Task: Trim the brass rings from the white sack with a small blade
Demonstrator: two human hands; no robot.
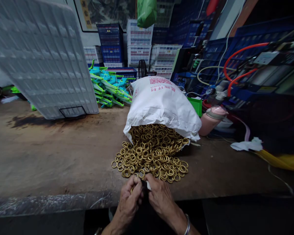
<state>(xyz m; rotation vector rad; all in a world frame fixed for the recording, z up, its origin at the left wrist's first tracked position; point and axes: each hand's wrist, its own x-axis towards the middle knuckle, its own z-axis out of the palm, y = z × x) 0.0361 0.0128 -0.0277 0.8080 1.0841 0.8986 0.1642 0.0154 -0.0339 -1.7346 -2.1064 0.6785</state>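
My left hand (128,197) is closed at the table's front edge, with a gold-coloured ring (131,189) showing between thumb and fingers. Close beside it, my right hand (161,198) is also closed, pinching a small white piece (148,185) whose kind I cannot make out. Something dark lies between the two hands, too dim to name. Just beyond my fingertips spreads a heap of gold-coloured rings (149,158). They spill from the mouth of a white woven sack (159,102) with red print, lying on its side.
A translucent ribbed plastic panel (51,58) stands tilted at left on the wooden table (63,156). Green and blue plastic parts (110,86) are piled behind it. A pink bottle (212,120) and red hoses (242,76) are at right. Stacked crates (139,42) line the back.
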